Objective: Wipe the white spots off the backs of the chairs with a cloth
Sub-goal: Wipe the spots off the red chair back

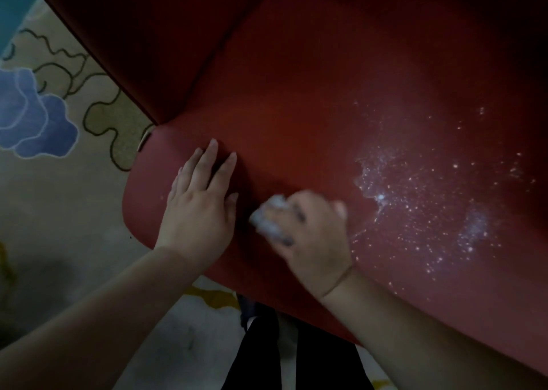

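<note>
A dark red chair back (311, 117) fills most of the head view. White spots (421, 200) are scattered over its right part. My left hand (198, 208) lies flat on the chair back near its left corner, fingers straight. Just to its right, my right hand (314, 238) grips a small crumpled white cloth (271, 216) and presses it against the red surface, left of the spots. The cloth and right hand look blurred.
Another dark red chair part (142, 39) stands behind at the upper left. A beige carpet (59, 211) with a blue flower pattern (32, 117) lies at the left. Dark trouser legs (261, 360) show below the chair's edge.
</note>
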Available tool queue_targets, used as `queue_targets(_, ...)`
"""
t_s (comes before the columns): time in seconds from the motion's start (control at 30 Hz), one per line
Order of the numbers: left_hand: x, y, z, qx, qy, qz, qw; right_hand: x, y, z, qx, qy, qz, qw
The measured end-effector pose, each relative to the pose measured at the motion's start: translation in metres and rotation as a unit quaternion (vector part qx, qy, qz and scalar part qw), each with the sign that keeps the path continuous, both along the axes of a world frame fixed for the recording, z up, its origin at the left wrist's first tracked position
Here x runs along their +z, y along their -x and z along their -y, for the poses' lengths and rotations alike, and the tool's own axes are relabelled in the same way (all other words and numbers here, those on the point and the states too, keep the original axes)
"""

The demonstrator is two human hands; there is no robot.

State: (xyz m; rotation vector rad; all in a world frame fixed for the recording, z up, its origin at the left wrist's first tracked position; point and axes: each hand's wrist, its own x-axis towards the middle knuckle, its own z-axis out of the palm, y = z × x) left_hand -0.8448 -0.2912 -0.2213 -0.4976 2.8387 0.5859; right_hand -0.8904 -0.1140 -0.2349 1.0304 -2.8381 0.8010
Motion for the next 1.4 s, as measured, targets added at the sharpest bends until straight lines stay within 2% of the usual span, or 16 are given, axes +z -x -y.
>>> queue_targets(0.07, 0.001, 0.001, -0.002, 0.004, -0.003, -0.001, 1.0, -0.002, 0.003, -0.004, 0.063, -0.024, -0.031, 0.997)
queue_targets(0.13, 0.002, 0.002, -0.005, -0.001, -0.001, 0.001, 1.0, -0.005, 0.03, -0.021, -0.013, -0.053, -0.045, 0.998)
queue_targets(0.23, 0.001, 0.005, -0.009, -0.017, -0.002, 0.009, 1.0, -0.004, 0.053, -0.046, -0.143, -0.033, 0.001, 0.989)
queue_targets(0.3, 0.002, 0.01, -0.015, -0.017, -0.004, 0.003, 1.0, -0.002, 0.042, -0.042, -0.096, -0.017, 0.002, 0.995)
queue_targets(0.37, 0.005, 0.018, -0.024, -0.019, -0.008, -0.006, 1.0, -0.004, 0.038, -0.035, 0.008, -0.023, 0.004, 1.0)
queue_targets(0.43, 0.007, 0.027, -0.034, -0.027, -0.009, -0.004, 1.0, -0.003, 0.066, -0.034, 0.038, -0.03, 0.005, 0.999)
queue_targets(0.53, 0.006, 0.039, -0.043, -0.047, -0.003, 0.004, 0.999, -0.006, 0.106, -0.056, -0.091, -0.01, 0.004, 0.996)
queue_targets(0.6, 0.006, 0.046, -0.046, -0.049, -0.001, 0.003, 0.999, -0.007, 0.102, -0.076, -0.171, 0.008, 0.008, 0.985)
queue_targets(0.67, 0.006, 0.054, -0.048, -0.048, -0.001, -0.001, 0.999, -0.01, 0.081, -0.079, -0.157, 0.015, 0.006, 0.988)
queue_targets(0.8, 0.008, 0.069, -0.057, -0.07, 0.01, -0.005, 0.997, -0.011, 0.093, -0.061, -0.032, -0.007, 0.006, 0.999)
queue_targets(0.9, 0.007, 0.08, -0.057, -0.069, 0.017, -0.002, 0.997, -0.014, 0.129, -0.071, -0.145, -0.008, -0.001, 0.989)
queue_targets(0.97, 0.007, 0.086, -0.057, -0.065, 0.017, -0.003, 0.998, -0.013, 0.122, -0.084, -0.223, 0.001, 0.018, 0.975)
queue_targets(1.07, 0.007, 0.094, -0.06, -0.065, 0.009, 0.0, 0.998, -0.01, 0.094, -0.076, -0.171, 0.029, 0.038, 0.984)
queue_targets(1.17, 0.006, 0.102, -0.063, -0.069, 0.007, 0.003, 0.998, -0.007, 0.119, -0.061, -0.093, 0.034, 0.042, 0.994)
queue_targets(1.27, 0.005, 0.111, -0.063, -0.065, 0.003, 0.003, 0.998, -0.011, 0.158, -0.062, -0.142, 0.022, 0.02, 0.989)
queue_targets(1.4, 0.006, 0.123, -0.065, -0.053, -0.01, 0.001, 0.999, -0.013, 0.131, -0.072, -0.232, 0.035, 0.032, 0.971)
